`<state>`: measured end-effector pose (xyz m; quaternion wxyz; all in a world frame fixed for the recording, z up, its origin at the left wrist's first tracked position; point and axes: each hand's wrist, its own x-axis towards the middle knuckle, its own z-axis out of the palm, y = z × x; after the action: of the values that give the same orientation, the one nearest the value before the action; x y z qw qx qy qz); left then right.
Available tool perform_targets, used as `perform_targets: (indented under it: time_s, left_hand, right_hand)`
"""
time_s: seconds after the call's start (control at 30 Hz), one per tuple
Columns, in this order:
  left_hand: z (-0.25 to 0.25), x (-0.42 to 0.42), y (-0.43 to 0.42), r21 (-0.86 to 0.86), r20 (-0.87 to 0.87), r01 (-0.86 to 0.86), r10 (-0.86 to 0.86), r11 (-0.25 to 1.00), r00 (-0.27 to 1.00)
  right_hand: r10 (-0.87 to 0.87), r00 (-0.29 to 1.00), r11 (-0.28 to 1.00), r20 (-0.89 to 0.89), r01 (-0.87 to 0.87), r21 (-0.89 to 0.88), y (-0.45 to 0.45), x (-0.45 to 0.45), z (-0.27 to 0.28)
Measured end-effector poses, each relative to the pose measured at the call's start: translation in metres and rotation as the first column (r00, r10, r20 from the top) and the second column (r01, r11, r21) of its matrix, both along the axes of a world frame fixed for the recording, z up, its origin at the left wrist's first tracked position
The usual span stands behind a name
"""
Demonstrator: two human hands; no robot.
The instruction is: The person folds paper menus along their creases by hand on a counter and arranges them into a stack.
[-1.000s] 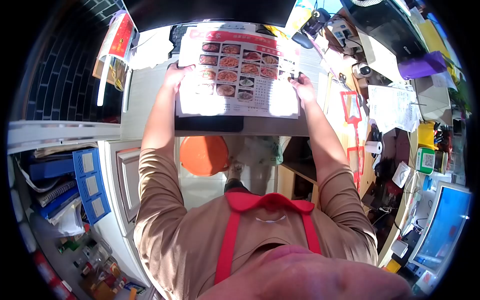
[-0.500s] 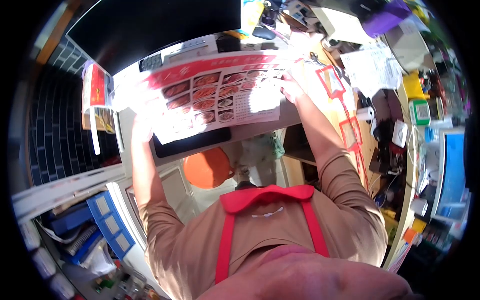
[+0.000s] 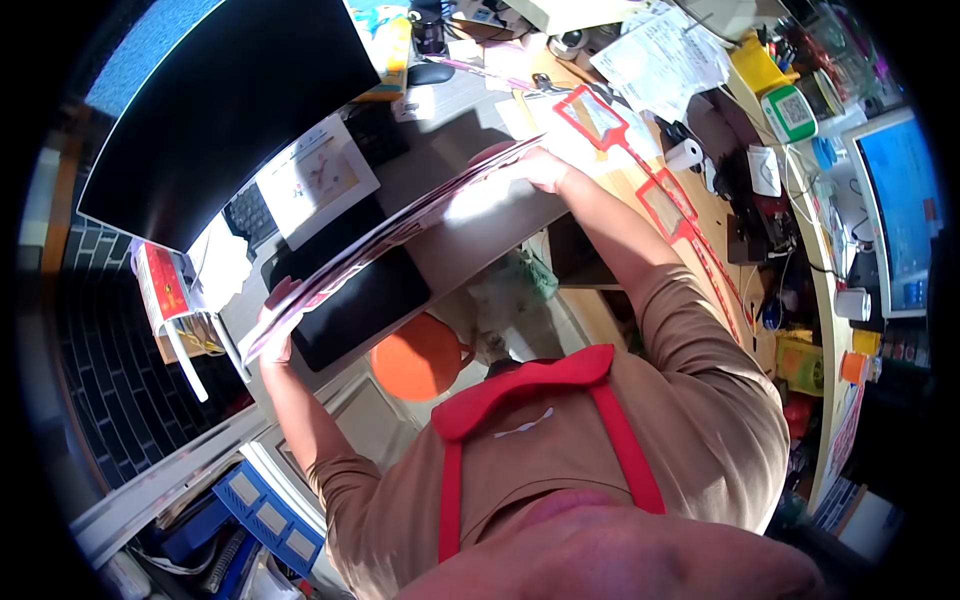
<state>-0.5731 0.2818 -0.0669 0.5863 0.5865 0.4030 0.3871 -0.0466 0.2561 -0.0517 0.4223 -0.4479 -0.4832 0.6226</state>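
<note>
A stack of large printed menu sheets (image 3: pixel 392 236) stands on edge over the desk, so mostly its upper edge shows. My left hand (image 3: pixel 278 330) grips the near left end, with fingertips on the far side. At the other end my right hand (image 3: pixel 540 169) holds the sheets, fingers partly hidden behind them. Below the stack lies a black desk mat (image 3: pixel 385 300). Behind it rests a white sheet with a coloured picture (image 3: pixel 320 180), beside a dark keyboard (image 3: pixel 250 215).
A large black monitor (image 3: pixel 230 120) stands at the back left. Red lanyards with card holders (image 3: pixel 640 150) lie on the right, near loose papers (image 3: pixel 665 60). An orange bucket (image 3: pixel 418 358) is below the desk edge. A blue-screened monitor (image 3: pixel 903 200) stands far right.
The menu sheets have tipped from showing their printed face to standing edge-on, in both hands. My view has turned, showing more of the white picture sheet and the desk behind.
</note>
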Motion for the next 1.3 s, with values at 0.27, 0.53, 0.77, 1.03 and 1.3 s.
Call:
perform_targets:
  time_s: [0.27,0.53,0.77,1.03,1.3]
  left_hand:
    - [0.021,0.027,0.021,-0.002,-0.089,0.127,-0.126,0.992,0.988]
    - [0.064,0.129,0.006,0.041,-0.028,0.163,-0.161,0.986,0.986]
    - [0.128,0.342,-0.138,-0.026,0.059,0.403,-0.401,0.915,0.914]
    - [0.221,0.558,-0.398,0.002,0.212,0.810,-0.792,0.586,0.572]
    - [0.278,0.546,-0.310,-0.016,0.305,0.955,-0.908,0.297,0.287]
  right_hand:
    - [0.079,0.995,0.996,0.068,-0.081,0.022,-0.023,0.006,0.031]
    - [-0.332,0.935,0.937,0.124,0.312,0.160,-0.132,0.097,0.060]
    - [-0.698,0.704,0.716,0.129,0.692,0.096,-0.427,0.188,0.118]
    - [-0.883,0.426,0.406,-0.198,0.904,0.134,-0.803,0.260,0.174]
    - [-0.998,0.052,0.045,-0.029,0.981,0.188,-0.761,0.112,0.268]
